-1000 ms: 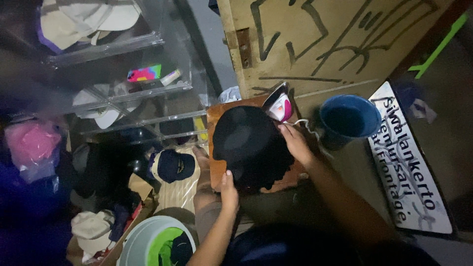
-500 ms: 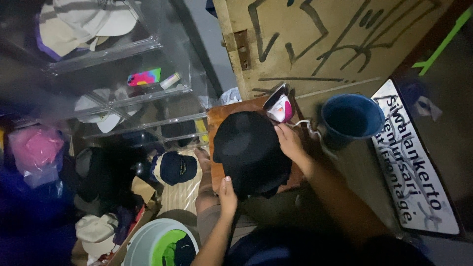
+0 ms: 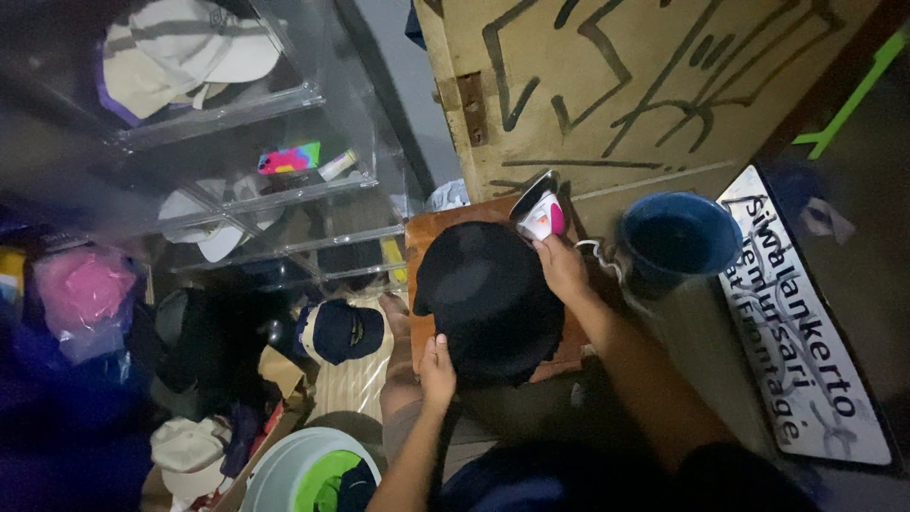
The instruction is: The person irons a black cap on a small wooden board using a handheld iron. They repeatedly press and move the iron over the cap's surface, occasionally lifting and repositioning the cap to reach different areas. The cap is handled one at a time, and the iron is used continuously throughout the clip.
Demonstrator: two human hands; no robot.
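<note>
Change: both hands and the black cap (image 3: 488,299) sit as half a second before.
Grip: left hand (image 3: 437,368) grasps the cap's near edge; right hand (image 3: 563,268) presses its far side, frame centre.
Surface: brown board (image 3: 427,232).
Room: clear shelves (image 3: 237,190) upper left, blue bucket (image 3: 678,237) right.

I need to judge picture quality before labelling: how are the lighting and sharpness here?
Head view: dim overall, brightest on the painted board; the black cap loses detail in shadow between the left hand and right hand; lower left corner is dark and blurred.
</note>
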